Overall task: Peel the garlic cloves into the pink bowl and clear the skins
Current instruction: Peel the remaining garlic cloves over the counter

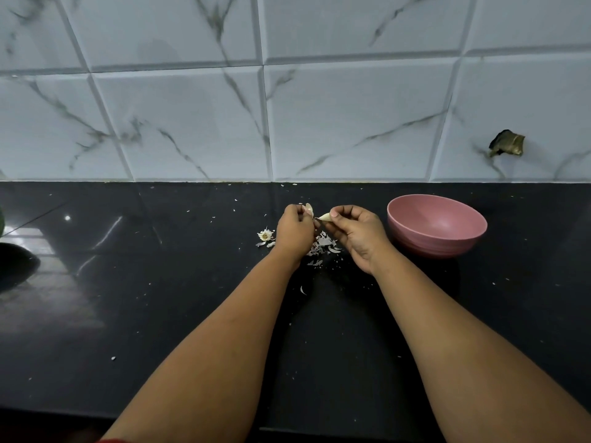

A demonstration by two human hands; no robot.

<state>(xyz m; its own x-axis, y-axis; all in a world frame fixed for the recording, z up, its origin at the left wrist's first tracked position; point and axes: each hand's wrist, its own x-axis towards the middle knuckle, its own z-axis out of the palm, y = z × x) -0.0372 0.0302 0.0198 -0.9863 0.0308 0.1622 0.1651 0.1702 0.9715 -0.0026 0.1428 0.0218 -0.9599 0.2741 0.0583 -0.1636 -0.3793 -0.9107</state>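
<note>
My left hand [295,230] holds a piece of garlic [308,208] at its fingertips, skin still on it. My right hand [355,233] pinches a pale, mostly bare garlic clove [325,216] between thumb and fingers, close beside the left hand. Both hands hover above a scatter of white garlic skins [324,243] on the black counter [192,298]. The garlic root end [265,235] lies just left of my left hand. The pink bowl [436,223] stands to the right of my right hand; its visible inside looks bare.
A marble-patterned tiled wall [287,91] rises behind the counter, with a dark broken fitting [507,143] at the right. A dark rounded object [16,263] sits at the far left edge. Tiny skin flecks dot the counter.
</note>
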